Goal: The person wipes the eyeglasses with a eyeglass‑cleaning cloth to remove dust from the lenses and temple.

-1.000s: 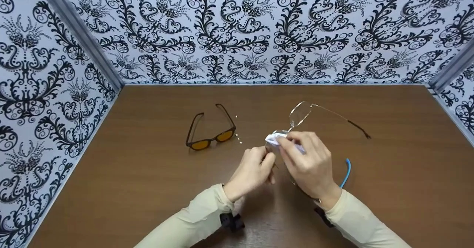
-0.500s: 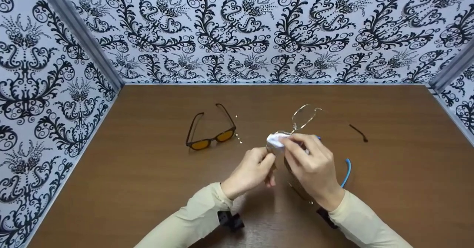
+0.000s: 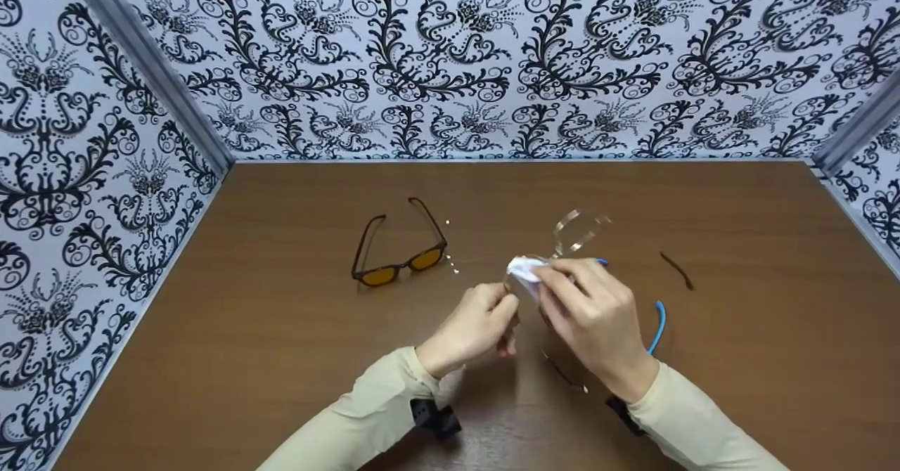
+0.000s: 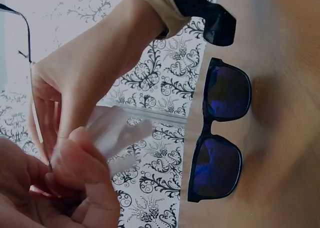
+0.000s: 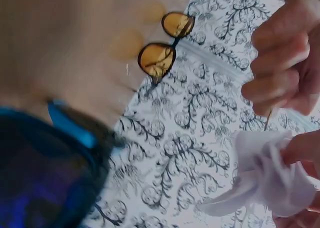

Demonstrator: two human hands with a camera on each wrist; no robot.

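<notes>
My left hand (image 3: 474,323) pinches the near end of a pair of thin wire-rimmed eyeglasses (image 3: 557,235), held above the table. A crumpled white cloth (image 3: 522,269) is gripped between the thumb and fingers of my right hand (image 3: 590,316), against the near lens, which it mostly covers. The far lens sticks out beyond my right hand, and one temple's dark tip (image 3: 677,271) shows farther right. In the right wrist view, the cloth (image 5: 265,175) hangs in folds below the left hand (image 5: 280,63).
Amber-lensed dark glasses (image 3: 401,267) lie left of the hands, arms unfolded, with small bright spots beside them. Blue-and-black sunglasses (image 4: 222,128) are on the table; the head view shows mainly a blue temple (image 3: 658,327) beyond the right wrist. Patterned walls (image 3: 450,63) border the brown table.
The eyeglasses have tilted, their far lens and dark temple tip shifting nearer. My right hand has moved slightly right and toward me with the cloth. The left hand has barely moved.
</notes>
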